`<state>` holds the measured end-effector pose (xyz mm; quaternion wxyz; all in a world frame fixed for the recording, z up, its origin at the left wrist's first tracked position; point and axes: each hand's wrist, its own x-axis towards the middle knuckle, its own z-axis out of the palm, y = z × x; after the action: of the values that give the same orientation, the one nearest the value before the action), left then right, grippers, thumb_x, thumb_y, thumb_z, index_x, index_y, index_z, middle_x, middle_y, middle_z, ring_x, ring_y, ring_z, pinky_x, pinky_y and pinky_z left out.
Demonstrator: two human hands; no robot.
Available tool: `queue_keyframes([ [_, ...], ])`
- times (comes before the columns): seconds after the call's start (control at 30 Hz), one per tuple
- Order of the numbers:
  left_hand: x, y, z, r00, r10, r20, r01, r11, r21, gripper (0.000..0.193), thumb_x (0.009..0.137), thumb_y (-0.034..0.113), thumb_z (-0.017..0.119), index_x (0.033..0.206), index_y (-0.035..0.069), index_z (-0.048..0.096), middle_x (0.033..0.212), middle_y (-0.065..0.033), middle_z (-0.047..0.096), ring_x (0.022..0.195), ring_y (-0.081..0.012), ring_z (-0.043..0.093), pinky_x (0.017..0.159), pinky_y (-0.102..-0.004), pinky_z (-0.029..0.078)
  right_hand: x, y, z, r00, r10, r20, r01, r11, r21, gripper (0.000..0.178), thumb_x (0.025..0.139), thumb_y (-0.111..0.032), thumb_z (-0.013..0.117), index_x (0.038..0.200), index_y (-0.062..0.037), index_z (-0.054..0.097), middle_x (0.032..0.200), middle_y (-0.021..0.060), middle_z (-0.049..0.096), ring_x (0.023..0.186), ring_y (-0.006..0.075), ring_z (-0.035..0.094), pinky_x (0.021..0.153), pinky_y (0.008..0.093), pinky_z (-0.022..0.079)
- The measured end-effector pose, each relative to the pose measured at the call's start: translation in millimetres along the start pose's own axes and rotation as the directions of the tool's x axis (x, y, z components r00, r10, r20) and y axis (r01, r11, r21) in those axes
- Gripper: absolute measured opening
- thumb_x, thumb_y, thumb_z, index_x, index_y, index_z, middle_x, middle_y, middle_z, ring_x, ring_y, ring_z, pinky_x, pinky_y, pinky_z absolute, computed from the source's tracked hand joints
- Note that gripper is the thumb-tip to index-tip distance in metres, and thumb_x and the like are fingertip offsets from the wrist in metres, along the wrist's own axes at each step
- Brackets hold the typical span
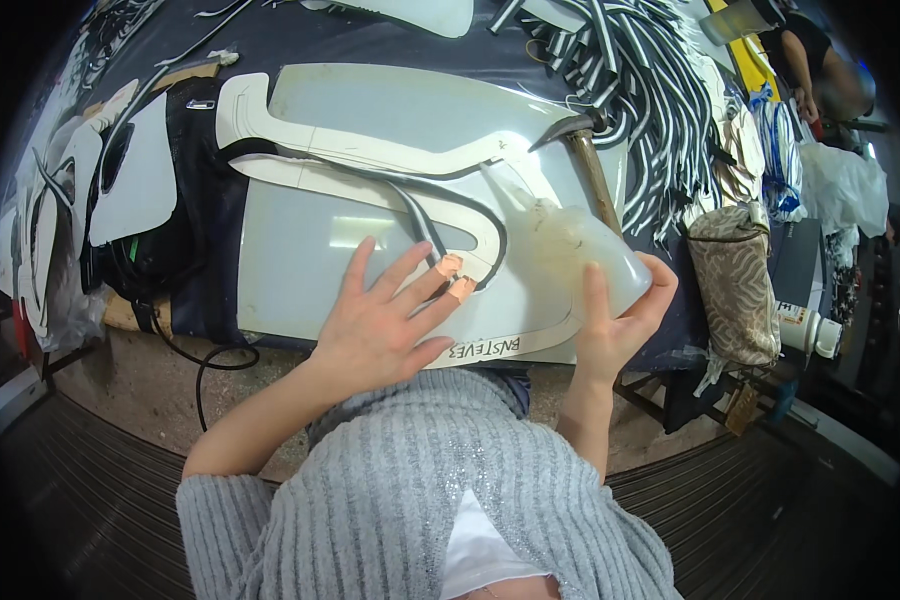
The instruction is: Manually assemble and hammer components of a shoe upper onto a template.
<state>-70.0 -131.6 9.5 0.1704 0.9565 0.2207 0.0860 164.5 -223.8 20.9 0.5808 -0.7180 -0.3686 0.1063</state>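
Observation:
My left hand lies with its fingers spread over a curved white pattern piece. Tan tape wraps two of its fingertips, which rest by a grey-and-black strip. A black edging follows the curve of the white piece. In my right hand is a soft, translucent squeeze bottle, tilted so its narrow nozzle points up and left toward the white pieces. Fingers and thumb wrap the bottle's rounded end. Another long white pattern piece lies farther back. All this sits on a pale translucent board.
A hammer with a wooden handle lies at the board's right. Behind it is a heap of grey-and-black strips. A patterned pouch and a white bottle are at right. A black bag lies left. Another person is at far right.

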Motion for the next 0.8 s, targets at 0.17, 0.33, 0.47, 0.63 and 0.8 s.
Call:
queue_keyframes([
  [0.17, 0, 0, 0, 1.000, 0.003, -0.006, -0.002, 1.000, 0.003, 0.059, 0.085, 0.041, 0.068, 0.138, 0.021, 0.053, 0.146, -0.0038, 0.047, 0.139, -0.0271, 0.037, 0.111, -0.0649, 0.023, -7, -8, 3, 0.998, -0.052, 0.032, 0.054, 0.998, -0.042, 0.051, 0.081, -0.004, 0.080, 0.119, -0.0004, 0.046, 0.112, 0.0086, 0.047, 0.105, 0.0168, 0.050, 0.093, 0.0303, 0.043],
  [0.33, 0, 0, 0, 1.000, 0.003, -0.016, -0.003, 1.000, -0.008, 0.059, 0.084, 0.041, 0.069, 0.138, 0.021, 0.053, 0.145, -0.0039, 0.048, 0.139, -0.0269, 0.038, 0.110, -0.0652, 0.023, 2, -7, -4, 0.988, -0.153, 0.011, 0.153, 0.976, -0.155, 0.050, 0.082, -0.004, 0.079, 0.119, -0.0012, 0.046, 0.112, 0.0068, 0.049, 0.102, 0.0151, 0.052, 0.092, 0.0284, 0.044],
  [0.47, 0, 0, 0, 1.000, 0.004, -0.010, -0.004, 1.000, -0.008, 0.059, 0.084, 0.041, 0.069, 0.137, 0.021, 0.054, 0.145, -0.0040, 0.048, 0.139, -0.0266, 0.038, 0.110, -0.0652, 0.023, -5, -14, 2, 0.968, -0.239, 0.082, 0.251, 0.943, -0.218, 0.053, 0.080, -0.003, 0.080, 0.120, -0.0014, 0.045, 0.110, 0.0081, 0.048, 0.105, 0.0159, 0.050, 0.093, 0.0290, 0.043],
  [0.63, 0, 0, 0, 1.000, 0.001, -0.008, -0.001, 1.000, -0.012, 0.059, 0.083, 0.041, 0.070, 0.137, 0.021, 0.054, 0.145, -0.0039, 0.048, 0.139, -0.0265, 0.038, 0.111, -0.0652, 0.023, -4, -24, 2, 0.892, -0.404, 0.201, 0.445, 0.865, -0.232, 0.053, 0.076, 0.001, 0.080, 0.118, -0.0009, 0.047, 0.105, 0.0109, 0.046, 0.093, 0.0218, 0.049, 0.085, 0.0324, 0.040],
  [0.8, 0, 0, -1, 1.000, -0.002, -0.008, 0.002, 1.000, -0.007, 0.059, 0.084, 0.041, 0.069, 0.137, 0.021, 0.054, 0.145, -0.0035, 0.048, 0.139, -0.0262, 0.038, 0.110, -0.0647, 0.023, 3, -23, -5, 0.903, -0.400, 0.155, 0.429, 0.839, -0.336, 0.051, 0.077, -0.001, 0.080, 0.117, -0.0010, 0.047, 0.103, 0.0095, 0.046, 0.094, 0.0198, 0.049, 0.086, 0.0311, 0.041],
])
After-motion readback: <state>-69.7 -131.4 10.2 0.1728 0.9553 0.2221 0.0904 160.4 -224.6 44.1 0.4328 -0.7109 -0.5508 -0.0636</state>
